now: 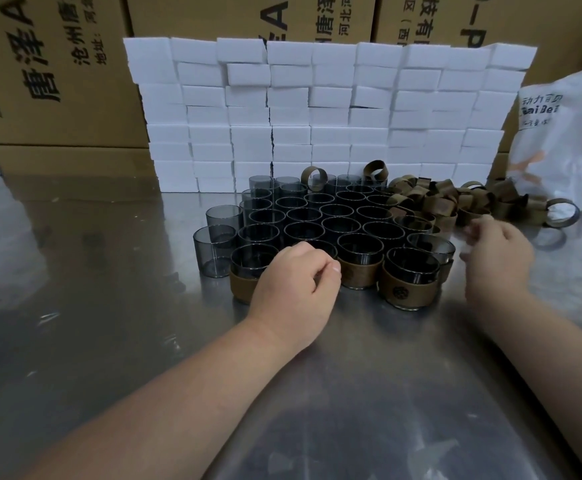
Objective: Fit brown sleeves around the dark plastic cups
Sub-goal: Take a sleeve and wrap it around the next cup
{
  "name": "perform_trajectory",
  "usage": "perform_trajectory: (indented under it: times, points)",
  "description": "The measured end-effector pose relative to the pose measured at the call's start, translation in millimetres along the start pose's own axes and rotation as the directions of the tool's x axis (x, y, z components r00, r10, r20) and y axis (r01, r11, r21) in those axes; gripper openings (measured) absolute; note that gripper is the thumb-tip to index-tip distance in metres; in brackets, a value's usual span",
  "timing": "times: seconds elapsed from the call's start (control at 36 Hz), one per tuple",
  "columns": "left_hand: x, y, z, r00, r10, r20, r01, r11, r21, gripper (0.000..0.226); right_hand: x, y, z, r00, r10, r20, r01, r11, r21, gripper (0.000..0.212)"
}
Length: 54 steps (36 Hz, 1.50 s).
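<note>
Many light, rigid cups (303, 233) and pliable sleeves (434, 199), best gripped by edges; left hand (293, 282) curled closed, right hand (497, 258) blurred, grip indeterminate.

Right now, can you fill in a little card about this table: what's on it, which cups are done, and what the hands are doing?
surface: shiny metal table
cups: many dark see-through plastic cups standing upright, packed together
cups with sleeves: the front row, such as the cup with a round logo
loose sleeves: heap of brown sleeves to the right of the cups
left hand: curled at a front-row cup
right hand: blurred, near the sleeve heap; grip unclear
behind: wall of white foam blocks, cardboard boxes
far right: white plastic bag
</note>
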<state>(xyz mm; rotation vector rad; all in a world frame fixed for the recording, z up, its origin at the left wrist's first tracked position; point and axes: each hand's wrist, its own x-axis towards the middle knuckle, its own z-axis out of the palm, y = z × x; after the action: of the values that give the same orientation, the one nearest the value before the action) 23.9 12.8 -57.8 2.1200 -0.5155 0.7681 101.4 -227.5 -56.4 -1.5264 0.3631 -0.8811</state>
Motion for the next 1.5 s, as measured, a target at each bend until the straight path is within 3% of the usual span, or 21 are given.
perform_trajectory:
  times: [0.08,0.14,0.25,0.36,0.44,0.53,0.64,0.72,0.92,1.03,1.14,1.33,1.5]
  points:
    - [-0.7,0.1,-0.3,1.000,-0.009,0.028,0.010,0.999,-0.035,0.038,11.2,9.8,-4.0,0.979,0.201,-0.041,-0.201,0.979,0.018,0.023]
    - [-1.7,0.0,-0.1,0.997,-0.021,0.078,0.026,0.998,-0.057,0.040,14.6,15.5,-2.2,0.966,0.257,-0.037,-0.257,0.966,0.008,0.024]
    - [-5.8,0.1,1.7,0.967,-0.061,0.247,0.088,0.991,-0.099,0.043,12.0,17.6,1.1,0.973,0.229,0.003,-0.228,0.969,-0.097,0.020]
    - [-6.9,-1.7,4.0,0.914,-0.064,0.401,0.094,0.994,-0.056,0.040,19.0,17.3,3.9,0.964,0.264,0.028,-0.264,0.964,0.021,0.014]
    - [-4.4,-1.7,3.4,0.902,-0.069,0.425,0.089,0.996,-0.027,0.044,25.9,16.5,5.3,0.953,0.252,0.168,-0.257,0.966,0.010,0.023]
    - [-2.4,-1.8,2.7,0.891,-0.087,0.446,0.100,0.995,-0.006,0.047,38.0,18.1,3.6,0.916,0.242,0.319,-0.190,0.964,-0.185,0.037]
    - [-1.5,-1.9,3.1,0.871,-0.076,0.486,0.073,0.997,0.024,0.052,63.9,13.8,2.2,0.933,0.132,0.335,0.008,0.923,-0.386,0.044]
    - [-0.8,-2.0,3.5,0.863,-0.070,0.501,0.067,0.997,0.024,0.054,81.5,10.5,3.2,0.918,0.059,0.392,0.168,0.837,-0.521,0.046]
    - [0.1,-3.6,4.4,0.847,-0.080,0.525,0.077,0.997,0.028,0.052,105.8,-0.5,25.1,0.851,0.120,0.511,0.280,0.720,-0.635,0.063]
    - [0.7,-4.0,4.9,0.832,-0.101,0.545,0.096,0.995,0.037,0.050,111.3,-5.2,39.5,0.788,0.083,0.609,0.430,0.635,-0.642,0.057]
    - [1.1,-3.4,5.3,0.822,-0.117,0.557,0.102,0.993,0.058,0.050,113.4,-8.0,47.2,0.772,0.129,0.622,0.440,0.598,-0.670,0.061]
    - [2.5,-2.2,5.8,0.819,-0.127,0.560,0.096,0.992,0.084,0.048,117.2,-7.8,54.0,0.786,0.095,0.610,0.486,0.514,-0.707,0.051]
    - [2.4,-3.2,6.6,0.824,-0.131,0.551,0.086,0.991,0.107,0.048,103.3,-5.7,54.3,0.779,0.139,0.612,0.527,0.383,-0.758,0.027]
